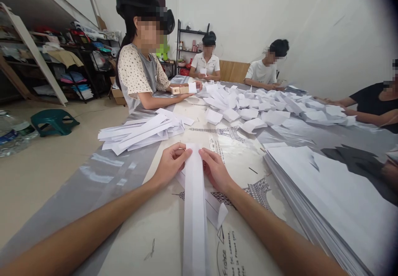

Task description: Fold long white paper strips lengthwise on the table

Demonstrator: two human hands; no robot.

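Observation:
A long folded white paper strip (194,209) runs from my hands down toward the bottom of the view. My left hand (172,162) pinches its far end from the left, thumb on top. On the other side, my right hand (216,166) grips the same end with thumb and fingers closed on its edge. Partly under the strip lies a loose paper piece (220,214) with a curled corner, resting on the table. The near end of the strip is cut off by the bottom edge of the view.
Folded strips (143,131) are piled at the left. Right of my arm stands a stack of paper sheets (329,185). A heap of small folded papers (255,106) covers the far table (124,185). Several people sit around; the nearest person (139,60) holds a wooden block (180,90).

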